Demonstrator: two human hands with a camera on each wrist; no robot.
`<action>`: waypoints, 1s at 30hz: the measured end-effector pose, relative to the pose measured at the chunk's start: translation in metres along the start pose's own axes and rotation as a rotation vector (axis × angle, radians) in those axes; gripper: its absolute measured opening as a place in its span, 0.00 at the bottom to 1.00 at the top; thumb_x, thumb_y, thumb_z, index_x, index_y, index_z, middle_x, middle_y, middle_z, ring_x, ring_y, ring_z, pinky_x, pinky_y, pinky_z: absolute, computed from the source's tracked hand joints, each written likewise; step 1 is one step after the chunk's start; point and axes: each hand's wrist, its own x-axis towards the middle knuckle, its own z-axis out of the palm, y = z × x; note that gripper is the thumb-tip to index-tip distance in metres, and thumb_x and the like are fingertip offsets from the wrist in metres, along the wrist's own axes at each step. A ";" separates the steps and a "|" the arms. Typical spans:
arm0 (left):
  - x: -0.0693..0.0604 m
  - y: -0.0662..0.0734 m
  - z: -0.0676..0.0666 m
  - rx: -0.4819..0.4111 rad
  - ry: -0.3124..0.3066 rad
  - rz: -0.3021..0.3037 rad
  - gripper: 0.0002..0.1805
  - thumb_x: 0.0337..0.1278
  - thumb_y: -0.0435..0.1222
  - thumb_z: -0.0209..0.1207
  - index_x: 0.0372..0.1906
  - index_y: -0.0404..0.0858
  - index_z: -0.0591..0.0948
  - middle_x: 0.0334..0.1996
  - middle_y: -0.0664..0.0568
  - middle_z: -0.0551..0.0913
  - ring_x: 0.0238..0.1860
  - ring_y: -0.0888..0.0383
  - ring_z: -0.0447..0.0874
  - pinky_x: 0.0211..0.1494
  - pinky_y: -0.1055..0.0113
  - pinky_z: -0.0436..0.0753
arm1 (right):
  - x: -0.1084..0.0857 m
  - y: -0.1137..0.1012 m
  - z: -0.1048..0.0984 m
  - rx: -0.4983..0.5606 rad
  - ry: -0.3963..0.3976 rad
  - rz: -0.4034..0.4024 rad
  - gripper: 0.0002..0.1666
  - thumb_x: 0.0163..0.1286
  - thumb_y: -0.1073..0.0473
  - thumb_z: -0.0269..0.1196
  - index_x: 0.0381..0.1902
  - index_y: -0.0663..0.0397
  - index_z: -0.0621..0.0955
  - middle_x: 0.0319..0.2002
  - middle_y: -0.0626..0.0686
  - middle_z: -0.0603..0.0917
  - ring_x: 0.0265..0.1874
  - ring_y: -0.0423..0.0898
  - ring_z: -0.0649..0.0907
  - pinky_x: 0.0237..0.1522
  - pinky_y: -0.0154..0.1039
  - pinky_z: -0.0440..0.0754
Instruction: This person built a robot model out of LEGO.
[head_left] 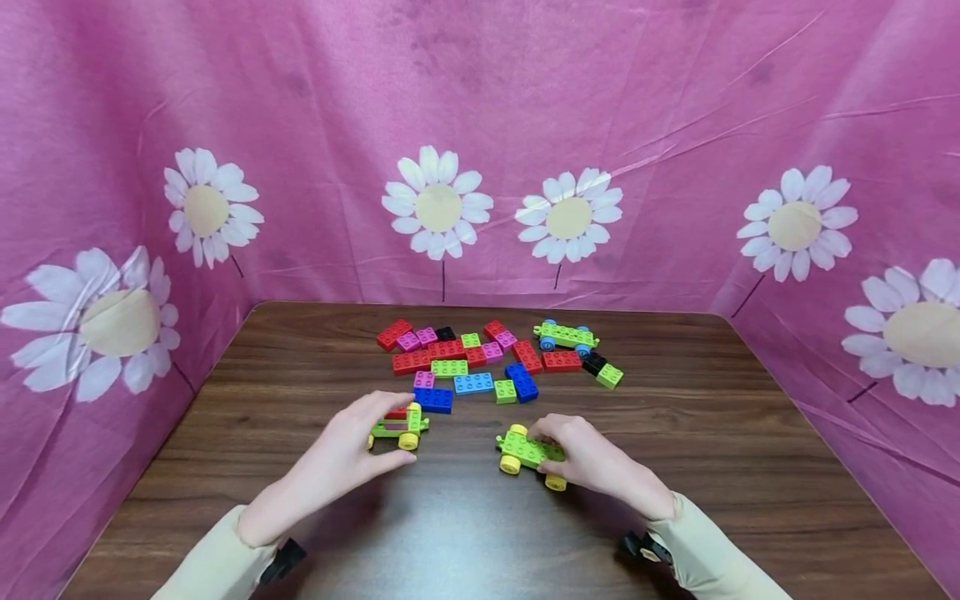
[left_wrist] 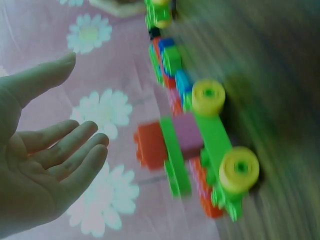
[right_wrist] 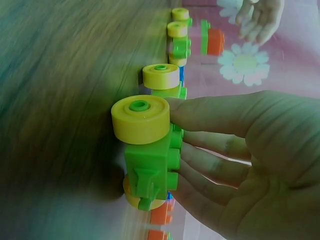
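My left hand [head_left: 341, 442] hovers beside a small wheeled build, fingers apart and holding nothing. That build [left_wrist: 216, 145] has a green base, yellow wheels, a pink brick [left_wrist: 186, 135], a green plate [left_wrist: 175, 160] and a red brick [left_wrist: 150, 145] on top. My right hand [head_left: 581, 454] grips a green car base [head_left: 528, 450] with yellow wheels, thumb on one side and fingers on the other. In the right wrist view the right hand [right_wrist: 235, 155] is at the studded side of the green base [right_wrist: 147, 165]; its fingertips are partly hidden.
Behind the hands lie several loose bricks, among them a blue one [head_left: 522, 382], a light blue one [head_left: 473, 383] and a red one [head_left: 562, 361]. A green base with blue wheels [head_left: 566, 336] stands at the back right. A pink flowered cloth [head_left: 480, 100] hangs behind the wooden table [head_left: 285, 333].
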 end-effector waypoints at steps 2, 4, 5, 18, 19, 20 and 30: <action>0.000 0.005 0.006 0.007 -0.032 0.016 0.33 0.42 0.38 0.77 0.57 0.34 0.79 0.51 0.46 0.85 0.51 0.52 0.84 0.54 0.52 0.84 | 0.002 -0.004 0.002 -0.003 -0.001 -0.022 0.17 0.56 0.63 0.74 0.44 0.58 0.83 0.39 0.51 0.86 0.35 0.39 0.81 0.38 0.34 0.83; 0.001 0.008 0.012 0.005 -0.088 0.010 0.33 0.44 0.39 0.76 0.58 0.34 0.78 0.53 0.46 0.85 0.52 0.51 0.84 0.56 0.51 0.83 | 0.004 -0.008 0.003 -0.002 -0.010 -0.036 0.17 0.57 0.63 0.74 0.44 0.58 0.83 0.40 0.51 0.86 0.36 0.40 0.82 0.39 0.34 0.83; 0.001 0.010 0.015 -0.006 -0.118 -0.002 0.33 0.45 0.39 0.75 0.58 0.34 0.78 0.54 0.46 0.84 0.53 0.50 0.84 0.57 0.51 0.83 | 0.005 -0.010 0.003 -0.001 -0.016 -0.041 0.17 0.57 0.63 0.73 0.44 0.58 0.83 0.40 0.51 0.86 0.37 0.40 0.82 0.40 0.34 0.83; 0.009 0.008 0.055 -0.052 -0.333 -0.017 0.31 0.52 0.40 0.71 0.60 0.31 0.77 0.53 0.43 0.83 0.55 0.50 0.82 0.58 0.51 0.81 | 0.020 -0.031 0.010 0.025 -0.096 -0.058 0.18 0.59 0.62 0.72 0.48 0.56 0.83 0.44 0.50 0.86 0.41 0.40 0.82 0.46 0.36 0.84; 0.009 0.007 0.057 -0.054 -0.342 -0.016 0.31 0.53 0.40 0.71 0.60 0.31 0.76 0.53 0.43 0.83 0.54 0.50 0.82 0.58 0.52 0.81 | 0.021 -0.033 0.010 0.027 -0.098 -0.062 0.18 0.60 0.62 0.72 0.48 0.56 0.83 0.44 0.50 0.86 0.41 0.39 0.82 0.46 0.36 0.84; 0.010 0.007 0.060 -0.058 -0.349 -0.013 0.31 0.52 0.40 0.71 0.60 0.31 0.76 0.53 0.43 0.83 0.54 0.50 0.82 0.58 0.52 0.81 | 0.022 -0.034 0.011 0.026 -0.098 -0.069 0.18 0.60 0.61 0.72 0.48 0.56 0.83 0.44 0.50 0.86 0.41 0.39 0.82 0.47 0.36 0.84; 0.008 0.000 0.074 -0.042 -0.375 0.007 0.34 0.49 0.44 0.73 0.59 0.31 0.76 0.51 0.46 0.82 0.53 0.53 0.80 0.58 0.57 0.81 | 0.034 -0.046 0.018 0.009 -0.116 -0.122 0.18 0.60 0.59 0.72 0.49 0.54 0.83 0.44 0.48 0.85 0.41 0.37 0.81 0.47 0.32 0.82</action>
